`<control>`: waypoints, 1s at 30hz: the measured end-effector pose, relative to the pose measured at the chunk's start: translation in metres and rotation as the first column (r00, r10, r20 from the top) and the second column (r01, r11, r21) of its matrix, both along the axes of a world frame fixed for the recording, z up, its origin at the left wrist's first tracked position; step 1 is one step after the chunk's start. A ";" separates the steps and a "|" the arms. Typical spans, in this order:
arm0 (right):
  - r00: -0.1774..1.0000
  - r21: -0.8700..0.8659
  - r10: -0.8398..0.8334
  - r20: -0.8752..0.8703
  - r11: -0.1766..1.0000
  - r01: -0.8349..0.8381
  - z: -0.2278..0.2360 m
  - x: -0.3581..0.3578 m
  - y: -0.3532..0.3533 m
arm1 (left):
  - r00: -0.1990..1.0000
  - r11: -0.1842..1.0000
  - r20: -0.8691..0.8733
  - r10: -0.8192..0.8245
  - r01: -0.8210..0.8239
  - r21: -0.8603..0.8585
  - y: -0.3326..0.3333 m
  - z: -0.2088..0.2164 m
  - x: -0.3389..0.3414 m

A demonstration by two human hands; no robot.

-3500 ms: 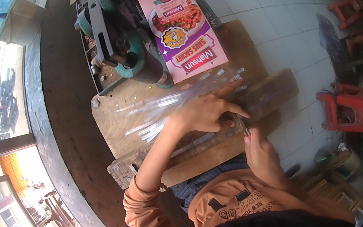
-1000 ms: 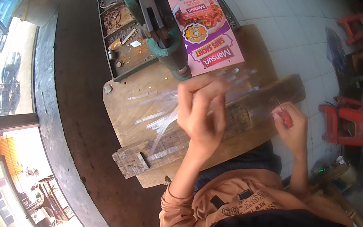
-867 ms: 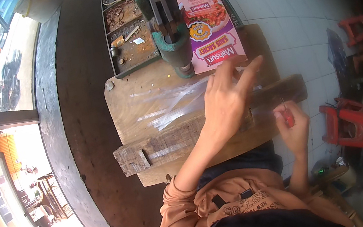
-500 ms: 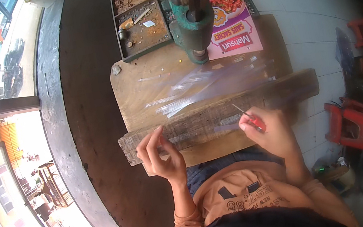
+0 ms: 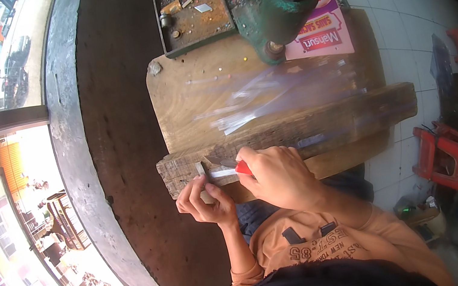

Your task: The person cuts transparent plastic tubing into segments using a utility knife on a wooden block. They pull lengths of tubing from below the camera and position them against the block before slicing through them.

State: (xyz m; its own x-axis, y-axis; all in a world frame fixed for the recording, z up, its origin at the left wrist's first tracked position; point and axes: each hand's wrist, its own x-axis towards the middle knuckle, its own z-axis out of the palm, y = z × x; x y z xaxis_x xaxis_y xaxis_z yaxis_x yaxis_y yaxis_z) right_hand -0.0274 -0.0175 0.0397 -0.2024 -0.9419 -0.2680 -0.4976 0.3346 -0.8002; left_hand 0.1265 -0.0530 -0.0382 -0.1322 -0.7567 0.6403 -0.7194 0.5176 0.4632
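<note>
A thick rough wooden beam [image 5: 324,126] lies crosswise in front of me on a wooden board. My right hand [image 5: 287,175] is closed round a red-handled knife [image 5: 243,168]; its thin dark blade points left over the beam. Just below the blade, a narrow clear plastic strip [image 5: 222,173] rests along the beam's near side. With its fingers curled, my left hand [image 5: 206,202] pinches a short flat grey metal-looking piece [image 5: 201,169] at the strip's left end. Beyond the beam, several loose clear plastic strips [image 5: 246,103] lie fanned out, blurred.
A green cast-metal machine [image 5: 272,6] stands at the board's far side, beside a dark metal tray [image 5: 196,44] of small scraps. A pink printed sheet [image 5: 321,41] lies behind it. Red plastic stools [image 5: 452,159] stand on the tiled floor at right. A ledge [image 5: 72,140] and windows are at left.
My right hand has moved left with the knife, bringing it beside my left hand. My left fingers have closed in on the grey piece. The whole view has shifted slightly.
</note>
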 end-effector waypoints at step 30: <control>0.999 -0.059 -0.034 -0.034 0.998 0.032 -0.009 0.011 -0.006 | 0.689 0.919 0.646 -0.328 0.073 0.388 0.034 0.064 -0.013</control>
